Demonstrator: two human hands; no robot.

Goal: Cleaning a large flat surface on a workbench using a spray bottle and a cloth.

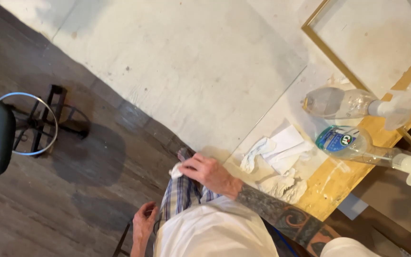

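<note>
The right hand [209, 172] grips a white cloth [176, 171] at the near edge of the glass sheet [281, 102], pressed as if wiping. The left hand [143, 224] hangs low, seemingly empty. Two spray bottles [341, 102] lie right.

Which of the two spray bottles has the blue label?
The lower spray bottle, nearer the crumpled white cloths, has a blue label on it. The upper spray bottle is clear with no blue label showing.
</note>
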